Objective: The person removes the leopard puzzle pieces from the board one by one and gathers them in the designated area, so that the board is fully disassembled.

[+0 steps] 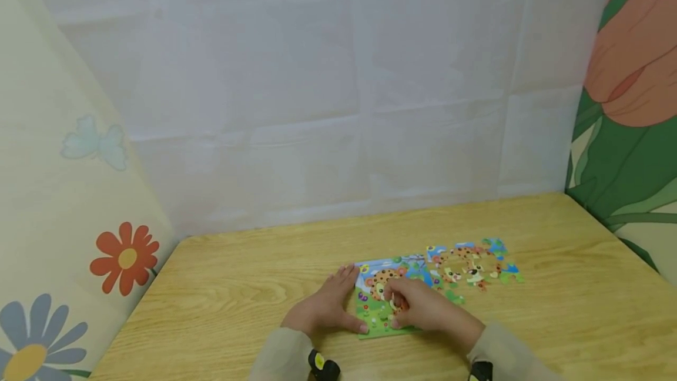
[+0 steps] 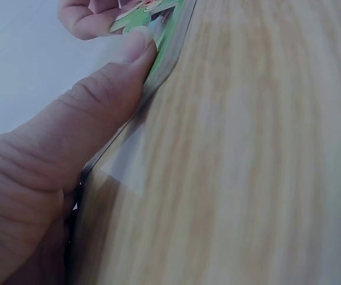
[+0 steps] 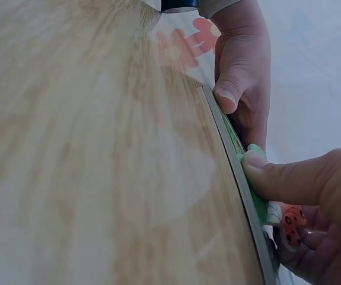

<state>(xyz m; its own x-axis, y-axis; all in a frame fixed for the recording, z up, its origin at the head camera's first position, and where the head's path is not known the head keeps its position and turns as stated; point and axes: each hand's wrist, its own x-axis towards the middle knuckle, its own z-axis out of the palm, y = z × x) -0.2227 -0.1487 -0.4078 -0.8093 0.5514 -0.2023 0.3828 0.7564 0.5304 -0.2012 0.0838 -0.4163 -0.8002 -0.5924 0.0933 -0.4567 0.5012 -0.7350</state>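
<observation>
A jigsaw puzzle board [image 1: 372, 325] with a spotted leopard, sky and grass lies on the wooden table. My left hand [image 1: 329, 304] rests along its left side, fingers extended near the upper left corner. In the left wrist view, the left thumb [image 2: 114, 80] lies on the board's green edge. Over the board's lower middle, my right hand [image 1: 423, 304] pinches a puzzle piece between thumb and fingers. Green, white and spotted orange parts of the puzzle piece [image 3: 292, 222] show in the right wrist view. The fingers hide much of it.
Several loose puzzle pieces [image 1: 474, 273] lie to the right of the board, some close against its edge. The wooden table [image 1: 238, 287] meets a white cloth backdrop [image 1: 291, 104]. Flower-printed panels stand at left and right.
</observation>
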